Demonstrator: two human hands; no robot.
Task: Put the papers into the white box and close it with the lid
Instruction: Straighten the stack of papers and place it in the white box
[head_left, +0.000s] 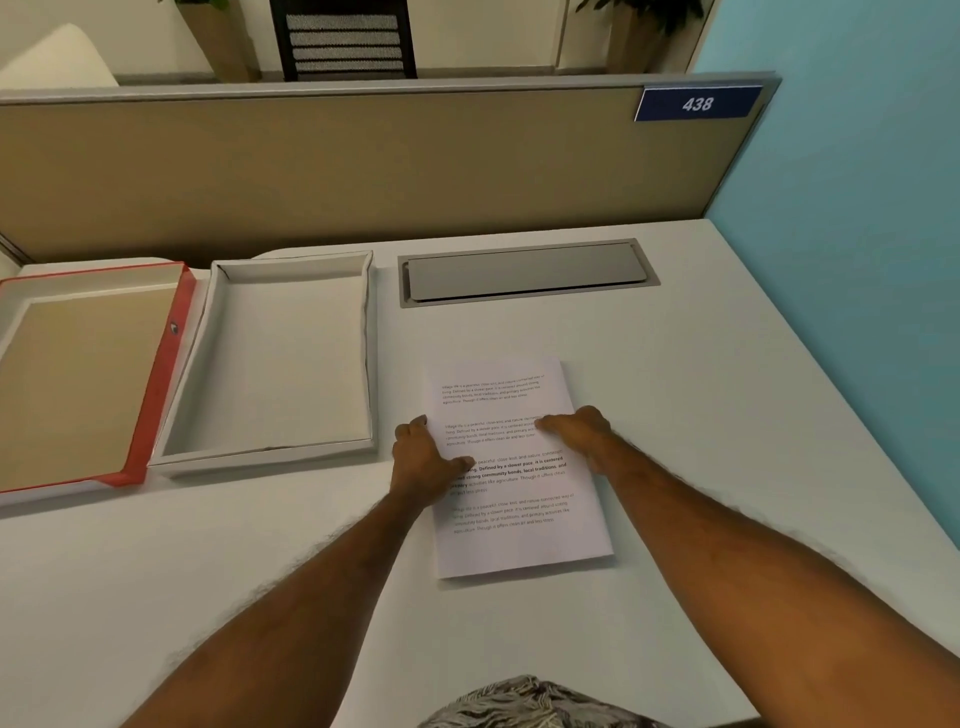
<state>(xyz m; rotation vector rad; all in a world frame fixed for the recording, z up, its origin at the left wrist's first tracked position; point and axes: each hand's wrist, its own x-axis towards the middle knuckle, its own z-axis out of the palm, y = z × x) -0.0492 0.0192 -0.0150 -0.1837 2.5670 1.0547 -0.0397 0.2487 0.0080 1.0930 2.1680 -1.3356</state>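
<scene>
A stack of printed white papers (511, 530) lies flat on the desk right of centre. My left hand (423, 457) grips its left edge, thumb on top of the sheets. My right hand (582, 434) holds the right edge, fingers laid over the text. The white box (369, 358) stands open and empty to the left of the papers. Its red-edged lid (158, 384) lies upside down at the far left, brown inside facing up.
A grey cable hatch (524, 273) is set into the desk behind the papers. A tan partition (363, 166) with a blue "438" sign (696, 104) closes the back. A blue wall (857, 208) borders the right side.
</scene>
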